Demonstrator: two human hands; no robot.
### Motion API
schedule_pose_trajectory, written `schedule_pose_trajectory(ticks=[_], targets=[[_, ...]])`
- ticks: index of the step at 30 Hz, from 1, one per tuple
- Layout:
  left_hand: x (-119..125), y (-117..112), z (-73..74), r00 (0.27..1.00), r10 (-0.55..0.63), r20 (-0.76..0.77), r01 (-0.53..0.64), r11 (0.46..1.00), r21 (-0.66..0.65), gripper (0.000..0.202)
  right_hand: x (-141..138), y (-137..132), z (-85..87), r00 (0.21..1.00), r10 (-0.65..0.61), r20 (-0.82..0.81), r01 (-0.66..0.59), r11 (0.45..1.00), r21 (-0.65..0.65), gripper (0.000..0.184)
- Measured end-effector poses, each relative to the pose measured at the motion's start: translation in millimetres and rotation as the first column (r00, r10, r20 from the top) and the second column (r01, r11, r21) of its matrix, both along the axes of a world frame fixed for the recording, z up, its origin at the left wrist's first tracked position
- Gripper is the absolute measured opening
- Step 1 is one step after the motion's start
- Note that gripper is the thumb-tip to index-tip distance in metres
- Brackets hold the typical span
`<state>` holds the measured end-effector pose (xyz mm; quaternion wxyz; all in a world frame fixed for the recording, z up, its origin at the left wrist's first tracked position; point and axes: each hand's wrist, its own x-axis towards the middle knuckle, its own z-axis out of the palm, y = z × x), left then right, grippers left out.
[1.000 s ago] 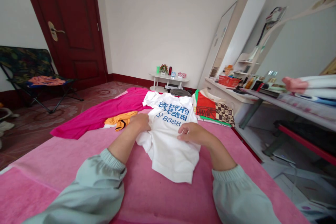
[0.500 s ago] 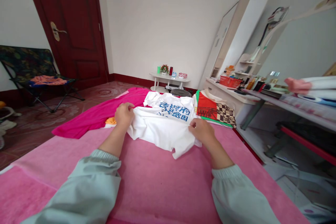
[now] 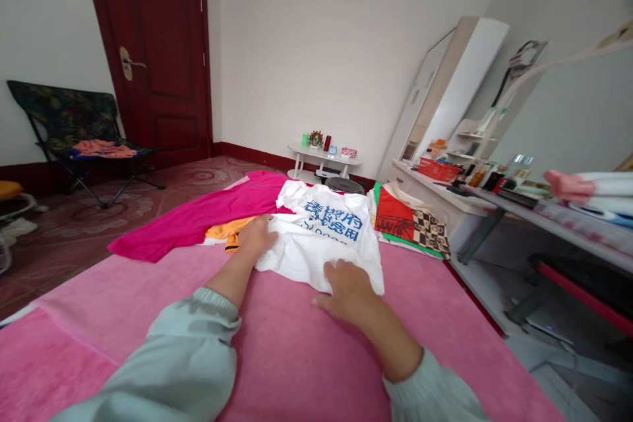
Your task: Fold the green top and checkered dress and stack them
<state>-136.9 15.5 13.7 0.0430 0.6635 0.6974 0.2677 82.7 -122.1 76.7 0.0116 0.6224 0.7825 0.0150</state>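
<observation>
A white T-shirt with blue printed characters lies spread on the pink bed cover, its lower edge towards me. My left hand is at the shirt's left edge with curled fingers, closed on the cloth there. Over the lower right part of the shirt, my right hand is open, palm down with the fingers apart, touching the fabric near its hem. Left of my left hand lies a yellow-orange garment, partly hidden by a magenta garment.
Folded clothes in red, green and checks lie right of the shirt. A dressing table with a red basket stands at the right. Beyond the bed is a low white table; a folding chair stands at the left.
The raised lower part of the shirt has come down flat, showing more print. My right hand let go and moved left and nearer me; my left hand shifted slightly right and lower.
</observation>
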Motion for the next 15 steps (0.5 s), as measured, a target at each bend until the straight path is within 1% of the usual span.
schedule_pose_trajectory(ticks=[1, 3, 4, 6, 8, 10, 13, 15], targets=[[-0.1, -0.2, -1.5, 1.000, 0.007, -0.001, -0.007, 1.000, 0.006, 0.050, -3.1, -4.0, -2.1, 0.998, 0.022, 0.058, -0.024, 0.999, 0.025, 0.044], [-0.7, -0.7, -3.7, 1.000, 0.018, 0.010, -0.018, 0.999, 0.026, 0.047, -0.5, -8.5, -5.1, 0.991, 0.047, 0.127, -0.051, 0.998, 0.029, 0.031], [-0.9, -0.9, -4.5, 1.000, 0.022, 0.015, -0.022, 0.999, 0.038, 0.045, 5.4, -9.2, -6.4, 0.989, 0.043, 0.138, -0.047, 0.998, 0.029, 0.031], [-1.1, -0.9, -5.7, 0.999, 0.029, 0.019, -0.030, 0.998, 0.056, 0.043, 24.8, -9.0, -10.0, 0.993, -0.006, 0.117, -0.003, 0.997, 0.072, 0.040], [-2.0, 0.0, -6.2, 1.000, 0.023, 0.012, -0.023, 0.998, 0.064, 0.042, 49.8, -8.6, -15.4, 0.996, -0.081, 0.042, 0.074, 0.985, 0.156, 0.044], [-5.2, 1.4, -5.2, 1.000, -0.012, 0.012, 0.011, 0.998, 0.063, 0.041, 74.7, -8.7, -22.1, 0.990, -0.123, -0.064, 0.134, 0.965, 0.224, 0.042], [-17.2, 1.1, 2.8, 0.989, -0.133, 0.058, 0.128, 0.988, 0.081, 0.040, 105.0, -9.1, -31.1, 0.969, -0.113, -0.220, 0.167, 0.955, 0.246, 0.034], [-30.4, -3.7, 14.2, 0.968, -0.227, 0.104, 0.217, 0.971, 0.098, 0.040, 119.7, -10.1, -32.6, 0.947, -0.073, -0.313, 0.146, 0.965, 0.218, 0.027]])
